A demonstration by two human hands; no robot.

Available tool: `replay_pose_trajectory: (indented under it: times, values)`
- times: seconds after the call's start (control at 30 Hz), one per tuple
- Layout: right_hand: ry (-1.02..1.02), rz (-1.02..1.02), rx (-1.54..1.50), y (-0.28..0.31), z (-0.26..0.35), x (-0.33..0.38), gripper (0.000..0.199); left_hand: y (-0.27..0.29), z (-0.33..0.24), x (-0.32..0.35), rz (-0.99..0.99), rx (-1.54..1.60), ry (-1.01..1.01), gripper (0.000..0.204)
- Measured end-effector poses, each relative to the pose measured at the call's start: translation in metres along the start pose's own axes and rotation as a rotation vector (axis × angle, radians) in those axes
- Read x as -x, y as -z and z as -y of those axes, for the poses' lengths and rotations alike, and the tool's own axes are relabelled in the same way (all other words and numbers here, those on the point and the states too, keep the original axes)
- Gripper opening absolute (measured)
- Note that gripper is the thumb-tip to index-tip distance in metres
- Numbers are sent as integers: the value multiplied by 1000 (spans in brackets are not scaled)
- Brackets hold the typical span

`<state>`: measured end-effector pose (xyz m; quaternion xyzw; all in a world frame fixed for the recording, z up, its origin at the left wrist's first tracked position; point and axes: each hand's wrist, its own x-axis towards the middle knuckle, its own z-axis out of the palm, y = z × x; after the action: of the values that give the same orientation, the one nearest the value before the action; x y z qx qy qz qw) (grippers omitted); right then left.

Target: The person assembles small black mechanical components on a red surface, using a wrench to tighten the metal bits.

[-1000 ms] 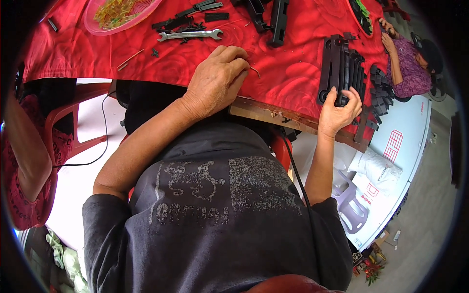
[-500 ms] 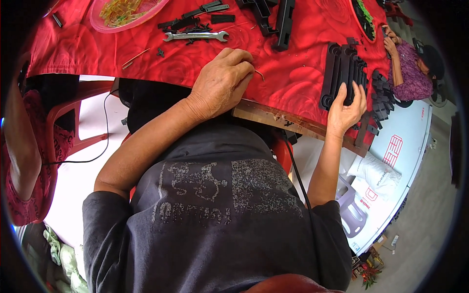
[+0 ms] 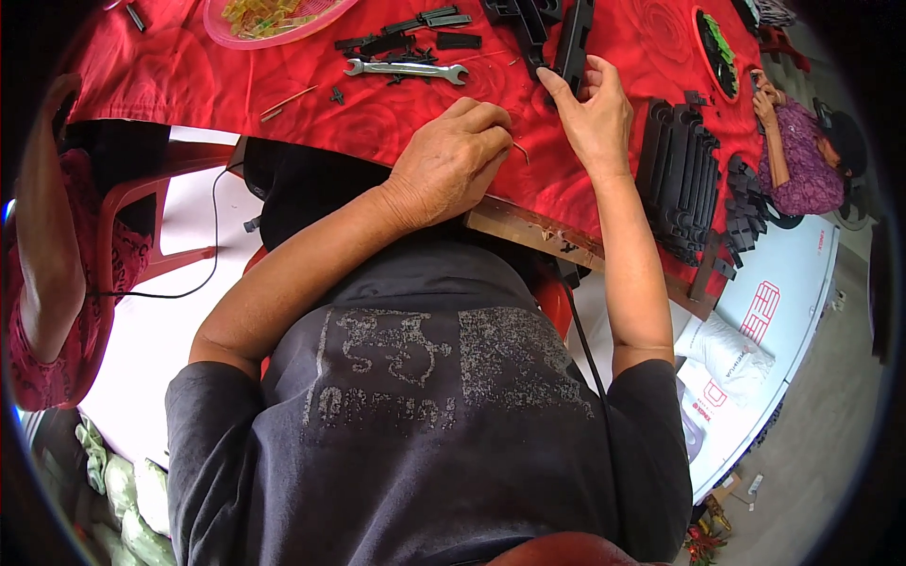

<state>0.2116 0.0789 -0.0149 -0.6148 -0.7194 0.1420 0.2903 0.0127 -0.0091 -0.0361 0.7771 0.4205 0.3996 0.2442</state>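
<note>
My right hand (image 3: 597, 118) is at the near end of a long black plastic part (image 3: 574, 42), thumb on its left side and fingers curled round the right. Another black plastic part (image 3: 528, 33) lies just left of it. My left hand (image 3: 455, 156) rests at the table's near edge, fingers curled in; whatever is inside them, if anything, is hidden. A thin brown strand (image 3: 522, 151) lies by its fingertips. Beyond that hand are a steel open-ended wrench (image 3: 406, 70) and several small black pieces (image 3: 401, 40).
Long black parts (image 3: 678, 170) lie in a row at the table's right, beside a heap of small black blocks (image 3: 746, 208). A pink basket (image 3: 222, 36) with yellowish pieces stands at the far left. A person (image 3: 800, 156) works at right; another person's arm (image 3: 47, 245) shows at left.
My right hand has left the row of long black parts and moved left and away to the long black part. My left hand stays in place. The whole view has shifted slightly.
</note>
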Motion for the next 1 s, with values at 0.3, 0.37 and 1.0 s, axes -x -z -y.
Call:
replay_pose_trajectory:
  times: [0.3, 0.37, 1.0]
  values:
    - [-369, 140, -680, 11, -24, 2, 58, -1, 2, 1, 0, 15, 5, 14]
    - [-430, 174, -840, 18, -29, 7, 50, -1, 2, 0, 3, 16, 1, 14]
    - [-755, 247, -1400, 47, -17, 71, 25, 18, 0, -2, 26, 108, 64, 11]
